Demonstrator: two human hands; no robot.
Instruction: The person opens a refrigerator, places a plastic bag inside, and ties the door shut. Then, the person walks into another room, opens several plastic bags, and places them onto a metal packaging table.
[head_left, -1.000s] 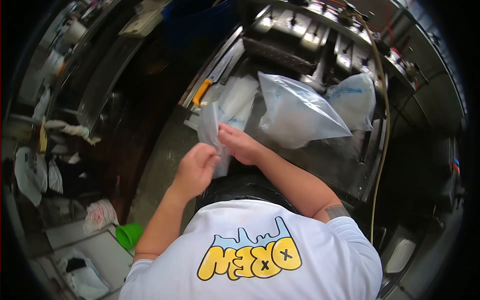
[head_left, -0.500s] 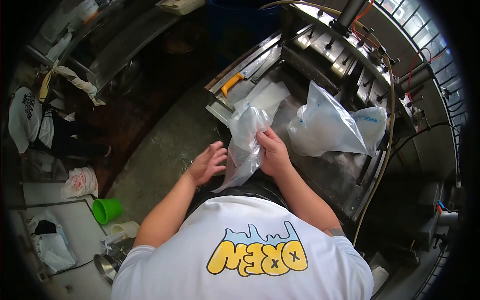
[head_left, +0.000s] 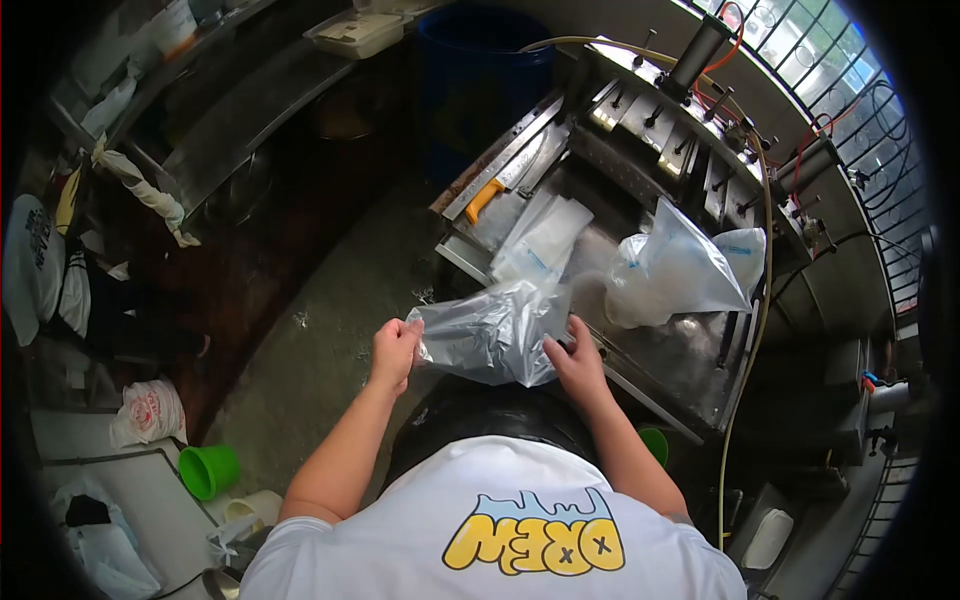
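A clear plastic bag (head_left: 485, 335) stretches between my two hands, above my lap. My left hand (head_left: 397, 352) pinches its left end. At the bag's right side is my right hand (head_left: 576, 362), with thumb and fingers closed on its edge. Just beyond the bag, a flat stack of plastic bags (head_left: 543, 238) lies on the metal worktop (head_left: 655, 385). Two filled plastic bags, one in front (head_left: 668, 265) and one behind it (head_left: 745, 250), rest farther right on the worktop; their contents are pale and unclear.
A knife with a yellow handle (head_left: 484, 200) lies at the worktop's left edge. Behind stands a metal machine (head_left: 660, 130) with a hose. A blue barrel (head_left: 480, 80) is at the back. Green bucket (head_left: 209, 471) and a person in dark trousers (head_left: 130, 310) are at left.
The bag was narrow and bunched; now it is spread sideways. My left hand, open and off the bag half a second ago, has taken hold of it. My right hand has moved right. The view has shifted.
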